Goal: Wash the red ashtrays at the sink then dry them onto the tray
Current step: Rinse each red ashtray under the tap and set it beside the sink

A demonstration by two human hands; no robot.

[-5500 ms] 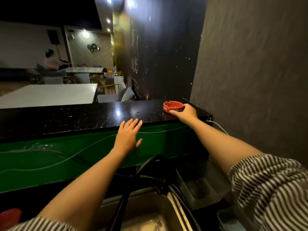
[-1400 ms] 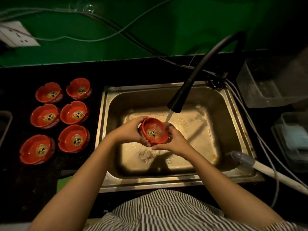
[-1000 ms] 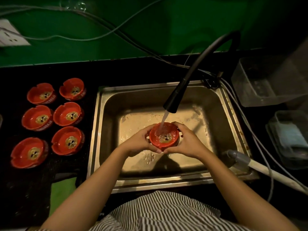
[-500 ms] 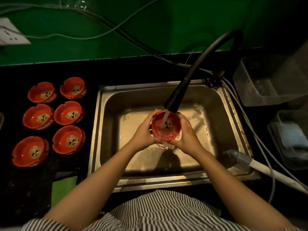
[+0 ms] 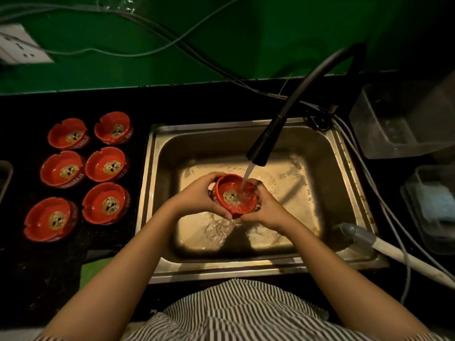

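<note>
Hands: left hand (image 5: 197, 195), right hand (image 5: 267, 207) curled round red ashtray (image 5: 234, 195).

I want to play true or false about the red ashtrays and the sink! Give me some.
1. Both hands hold one ashtray under running water. True: the left hand and right hand cup it below the tap.
2. Four ashtrays sit beside the sink. False: six ashtrays sit to its left.
3. The tap is off. False: water pours into the held ashtray.
4. The six ashtrays face up. True.
5. The person wears a spotted shirt. False: the shirt is striped.
</note>
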